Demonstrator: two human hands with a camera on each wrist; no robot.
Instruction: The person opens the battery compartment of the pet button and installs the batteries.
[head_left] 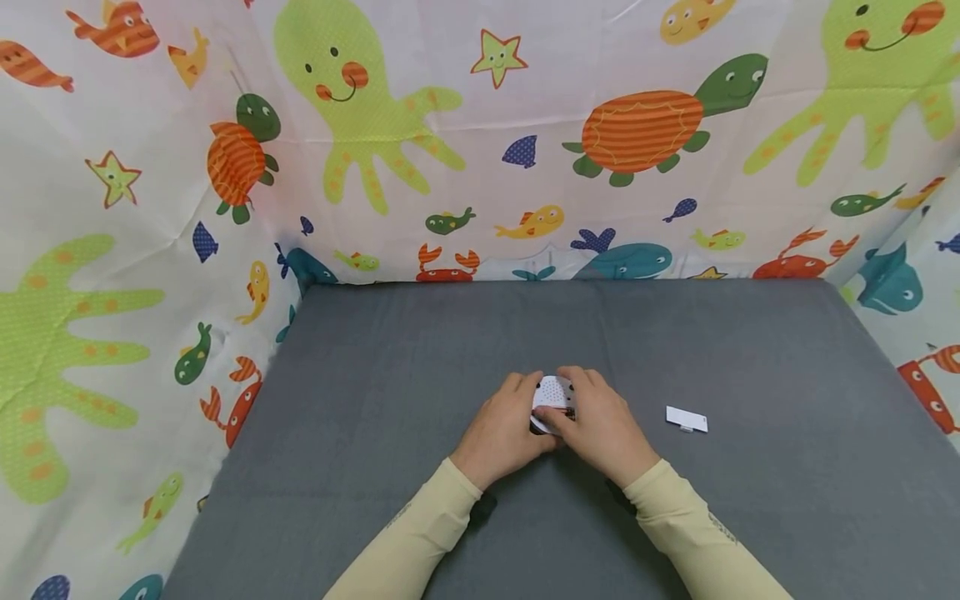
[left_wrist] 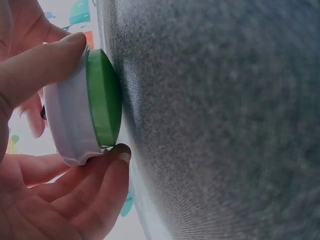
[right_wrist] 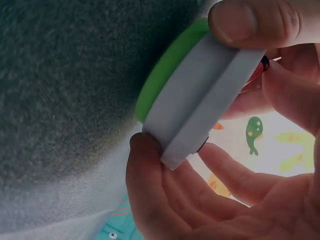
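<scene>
A small round white push-button device (head_left: 553, 390) is held between both hands above the grey table, its back with speaker holes turned up. Its green button (left_wrist: 104, 97) faces down in the left wrist view. My left hand (head_left: 504, 432) grips one side, thumb and fingers at opposite edges. From the other side my right hand (head_left: 607, 429) holds the white casing (right_wrist: 195, 95) with curled fingers, while its thumb reaches over the back. Beside that thumb shows a red cylinder with a dark end (right_wrist: 260, 67), seemingly a battery; the rest of it is hidden.
A thin white battery cover (head_left: 686, 419) with a small tab lies on the table to the right of the hands. Grey cloth (head_left: 420, 350) covers the table. A curtain printed with sea animals (head_left: 465, 192) hangs behind and along both sides.
</scene>
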